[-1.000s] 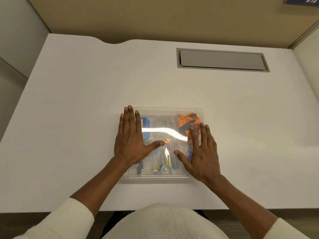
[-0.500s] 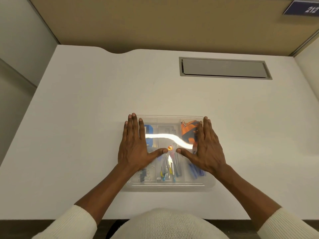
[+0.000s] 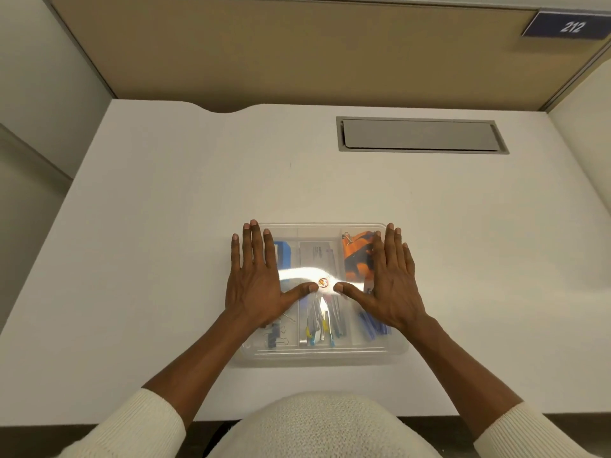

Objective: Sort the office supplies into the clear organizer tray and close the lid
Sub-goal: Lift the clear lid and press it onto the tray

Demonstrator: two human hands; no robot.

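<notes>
Head view: flat hands (image 3: 256,285) atop tray lid (image 3: 319,353).

An office cubicle was shown. A white bench (image 3: 198,200) was enclosed by a tan fabric partition (image 3: 297,51) at the back and pale panels at the sides. A grey cable hatch (image 3: 420,135) was set flush into the bench, and a dark nameplate (image 3: 570,26) marked "212" was fixed to the partition.

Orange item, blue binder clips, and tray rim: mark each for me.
orange item (image 3: 355,259), head view, its middle.
blue binder clips (image 3: 272,337), head view, clip body.
tray (image 3: 324,353), head view, near rim.
</notes>
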